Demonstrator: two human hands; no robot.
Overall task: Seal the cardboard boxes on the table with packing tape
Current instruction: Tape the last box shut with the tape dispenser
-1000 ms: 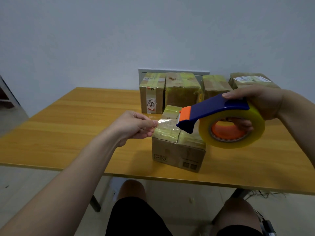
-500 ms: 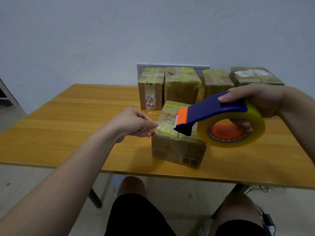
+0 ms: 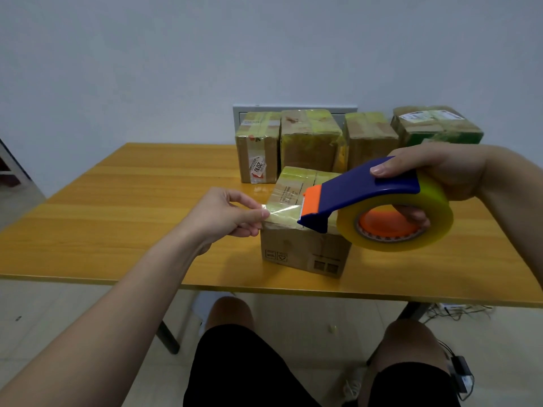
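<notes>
A small cardboard box (image 3: 302,254) with yellowish tape on its top stands near the front edge of the wooden table (image 3: 117,218). My right hand (image 3: 440,174) grips a blue and orange tape dispenser (image 3: 361,192) carrying a roll of clear yellowish tape (image 3: 435,218), held just above the box's right side. My left hand (image 3: 223,215) pinches the free end of the tape (image 3: 282,211) at the box's upper left edge. A short clear strip runs from my fingers to the dispenser's orange blade.
Several taped cardboard boxes stand in a row at the table's far edge: one with a red and white label (image 3: 257,151), a wider one (image 3: 310,139), another (image 3: 370,139), and a green-sided one (image 3: 435,124). My knees are below the table's front edge. Cables (image 3: 452,312) lie on the floor at right.
The dispenser has drawn slightly right and away from my left hand, so a short strip of tape shows stretched between them. The view has shifted a little.
</notes>
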